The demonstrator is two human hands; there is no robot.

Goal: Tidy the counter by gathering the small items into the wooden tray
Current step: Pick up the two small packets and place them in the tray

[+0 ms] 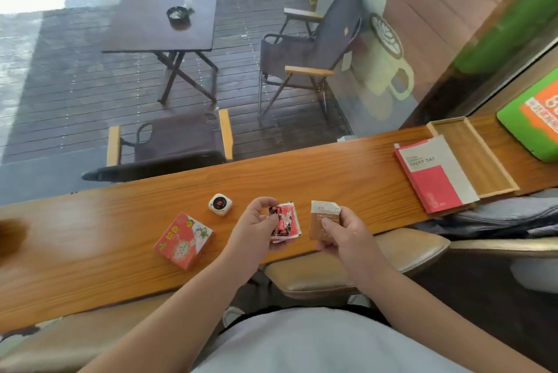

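Observation:
My left hand (255, 227) grips a red, black and white sachet (287, 221) just above the wooden counter (347, 170). Close beside it, my right hand (341, 233) holds a brown sachet (324, 218) upright by its lower edge. A red carton with cartoon print (182, 239) lies flat to the left of my hands. Behind it rests a small white square gadget with a red and black disc (220, 204). The wooden tray (474, 158) sits far right on the counter, with nothing showing in its visible part.
A red and white booklet (434, 173) lies partly over the tray's left rim. A green and orange bag (534, 125) stands right of the tray. Padded stools (392, 255) sit under the counter's near edge. Behind the glass are a folding table and chairs.

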